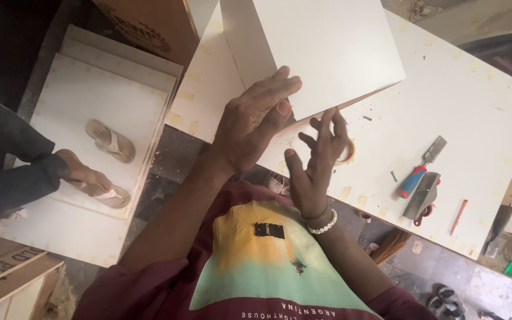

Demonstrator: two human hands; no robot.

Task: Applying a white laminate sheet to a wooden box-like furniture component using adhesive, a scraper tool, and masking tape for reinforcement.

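Looking down, head view: a person stands at a white worktop that fills the right and centre of the frame, both bare hands raised to a white panel.
White panel: a flat laminated board, upper centre, lying on the worktop with its near corner jutting toward the person; that overhang seems to be why the hands meet it at the edge.
Left hand: centre of frame, fingers spread and laid flat along the panel's near edge, thumb out; pressing rather than gripping, it appears to steady the board.
Right hand: just right of and below the left, fingers loosely spread and curled, fingertips near the panel's lower edge; whether they touch it I cannot tell. It holds nothing.
Tools: a chisel with a red and blue handle and a grey metal tool lie together at right, within reach yet clear of the panel.
Left of frame: another person's foot in a sandal rests on stacked white boards on the floor, with a loose sandal beside it.
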